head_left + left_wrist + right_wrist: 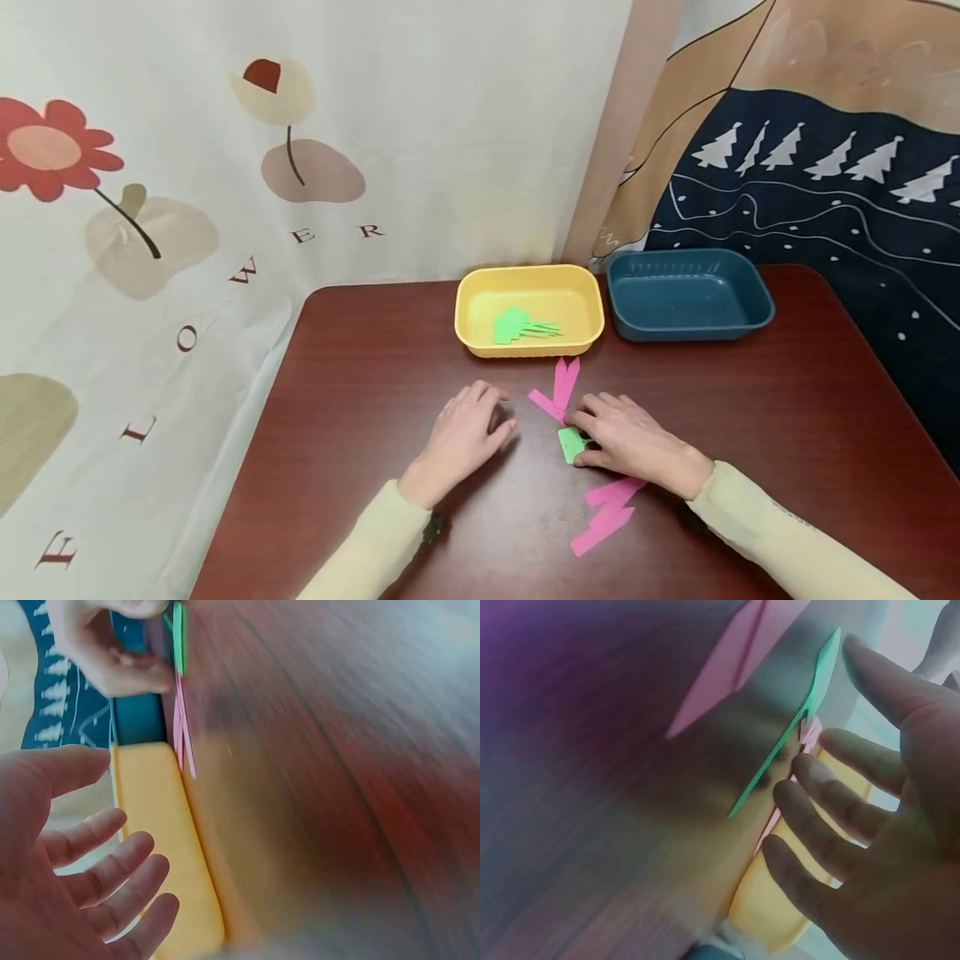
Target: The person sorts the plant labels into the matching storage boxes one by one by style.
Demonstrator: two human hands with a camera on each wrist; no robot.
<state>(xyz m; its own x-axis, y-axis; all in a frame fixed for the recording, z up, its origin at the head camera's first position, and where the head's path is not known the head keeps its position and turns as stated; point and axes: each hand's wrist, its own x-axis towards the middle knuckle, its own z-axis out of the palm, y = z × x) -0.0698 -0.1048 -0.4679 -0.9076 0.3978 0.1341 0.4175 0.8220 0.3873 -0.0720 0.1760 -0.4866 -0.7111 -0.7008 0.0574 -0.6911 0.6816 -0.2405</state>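
A green T-shaped plant tag (570, 446) lies on the table, with my right hand (626, 437) over it. The thumb and index fingertips are right at two edges of its broad head, and its thin stem runs under the palm. In the right wrist view, the right hand (870, 802) has its fingers spread beside the green tag (821, 679). My left hand (465, 429) hovers to the left, holding nothing, fingers loosely bent. Pink pointed plant tags (562, 383) lie just beyond the green one, and more pink tags (607, 517) lie nearer me, partly beneath the right forearm.
A yellow tray (468, 329) holding several green tags (513, 323) stands at the table's back edge. Beside it on the right is a dark blue tray (690, 325). Printed curtains (450, 150) hang behind the table (352, 375) and along its sides.
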